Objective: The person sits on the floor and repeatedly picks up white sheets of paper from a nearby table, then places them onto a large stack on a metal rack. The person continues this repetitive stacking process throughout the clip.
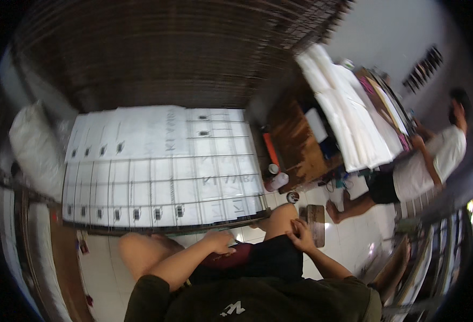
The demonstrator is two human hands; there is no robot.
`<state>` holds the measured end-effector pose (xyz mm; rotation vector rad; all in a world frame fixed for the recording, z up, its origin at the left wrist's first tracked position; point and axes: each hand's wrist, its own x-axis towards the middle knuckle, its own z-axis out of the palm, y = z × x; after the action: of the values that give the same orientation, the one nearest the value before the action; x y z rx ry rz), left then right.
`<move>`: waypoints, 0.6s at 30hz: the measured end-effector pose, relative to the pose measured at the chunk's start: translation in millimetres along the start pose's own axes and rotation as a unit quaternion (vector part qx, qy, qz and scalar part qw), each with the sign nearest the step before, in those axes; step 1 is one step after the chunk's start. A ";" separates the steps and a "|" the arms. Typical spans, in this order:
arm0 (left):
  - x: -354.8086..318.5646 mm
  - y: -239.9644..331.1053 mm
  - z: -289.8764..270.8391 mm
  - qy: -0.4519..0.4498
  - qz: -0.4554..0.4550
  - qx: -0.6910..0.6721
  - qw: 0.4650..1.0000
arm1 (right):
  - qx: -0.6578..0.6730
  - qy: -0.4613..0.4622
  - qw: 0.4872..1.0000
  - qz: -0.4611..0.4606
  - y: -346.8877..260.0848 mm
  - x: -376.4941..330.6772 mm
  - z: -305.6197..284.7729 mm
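Observation:
My left hand (221, 242) hovers over my lap near the front edge of the white sheets. Its fingers are curled together, and whatever they may hold is too small and blurred to make out. My right hand (301, 236) rests on my right thigh with its fingers loosely apart and nothing in them. In front of me lie white sheets (140, 185) with small dark printed marks along two rows and larger faint lettering. Thin dark lines cross over them in a grid. Additional white sheets (150, 121) overlap the far left part.
A dark slatted rack (156, 59) stands behind the sheets. On the right is a wooden cabinet (295, 139) topped with white bundles (349, 112). Another person (429, 155) works beside it. A small wooden stool (316, 222) and a large white sack (35, 145) flank me.

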<state>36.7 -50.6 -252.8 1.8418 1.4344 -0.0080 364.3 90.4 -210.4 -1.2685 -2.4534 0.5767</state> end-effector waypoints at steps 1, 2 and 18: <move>3.5 -10.0 6.9 0.009 0.003 -0.007 1.000 | -0.020 0.018 0.999 -0.022 -12.1 -12.5 4.2; 12.5 -25.0 23.1 0.017 0.008 -0.015 1.000 | -0.022 0.027 0.999 -0.005 -19.6 -17.2 6.5; 0.8 -27.3 52.9 -0.024 -0.074 -0.041 0.996 | -0.007 0.069 0.993 0.091 -12.5 -11.8 13.3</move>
<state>37.8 -78.8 -305.2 1.6560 1.5126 -0.0652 356.1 71.4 -217.0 -1.4966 -2.2498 0.4999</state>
